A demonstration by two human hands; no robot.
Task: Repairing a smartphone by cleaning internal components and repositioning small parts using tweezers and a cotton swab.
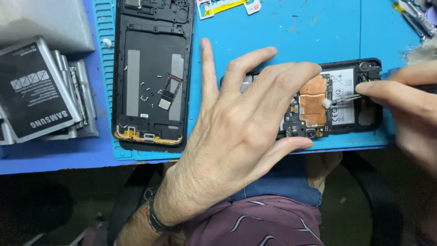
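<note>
An opened phone point(359, 123) lies on the blue mat point(291, 41), showing its circuit board with copper shielding point(313, 102) and a white-labelled battery point(343, 93). My left hand point(236, 132) rests over the phone's left half, fingers spread, middle finger and thumb pressing its edges. My right hand point(405, 98) comes in from the right and pinches metal tweezers point(348, 98). The tweezers' tips hold a small white cotton wad point(327, 103) against the copper shielding.
A second phone frame point(152, 73), emptied, lies on the mat to the left with several tiny screws and a small flex part inside. A stack of loose batteries point(43, 91) sits at far left. Tools point(416, 18) lie at top right. The table's front edge runs just below the phone.
</note>
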